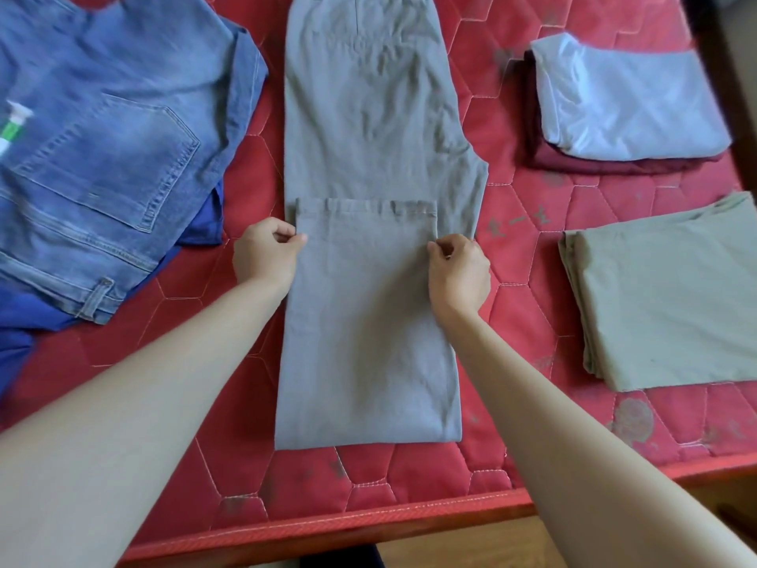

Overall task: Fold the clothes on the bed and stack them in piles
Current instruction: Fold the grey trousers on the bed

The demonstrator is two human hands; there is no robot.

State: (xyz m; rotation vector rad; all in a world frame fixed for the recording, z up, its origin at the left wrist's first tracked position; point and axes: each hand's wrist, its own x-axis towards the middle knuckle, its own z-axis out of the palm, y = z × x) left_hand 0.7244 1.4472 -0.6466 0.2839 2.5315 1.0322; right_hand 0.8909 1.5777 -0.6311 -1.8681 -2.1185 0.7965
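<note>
While the grey trousers [370,129] are lying lengthwise on the red quilted mattress [524,305], legs doubled back, the left hand [265,252] is pinching one edge of the folded layer with curled fingers and the right hand [459,272] is pinching the opposite edge; the hem is sitting just beyond both sets of fingertips

Centre frame: left hand [264,252] and right hand [458,269] pinch folded grey trousers [368,321] edges on red bed [532,313].
</note>
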